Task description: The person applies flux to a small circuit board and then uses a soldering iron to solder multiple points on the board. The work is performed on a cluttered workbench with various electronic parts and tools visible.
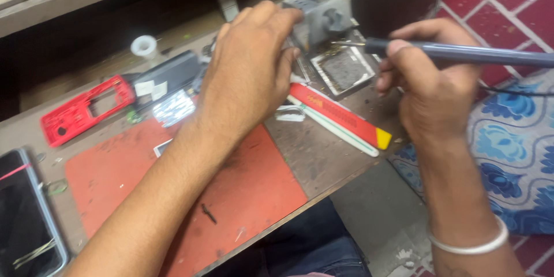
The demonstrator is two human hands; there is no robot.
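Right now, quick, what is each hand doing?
Left hand: closed around a small grey box-shaped part, holding it above the bench.
Right hand: closed around a soldering iron, tip at the grey part.

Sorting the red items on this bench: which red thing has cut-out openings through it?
The red phone frame at the left, lying beside a dark phone body. The red mat is a solid sheet, and the red flat tool with a yellow tip has no holes.

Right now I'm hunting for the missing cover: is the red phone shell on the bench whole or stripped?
Stripped. The red phone shell lies flat as a bare frame, the bench visible through its screen window.
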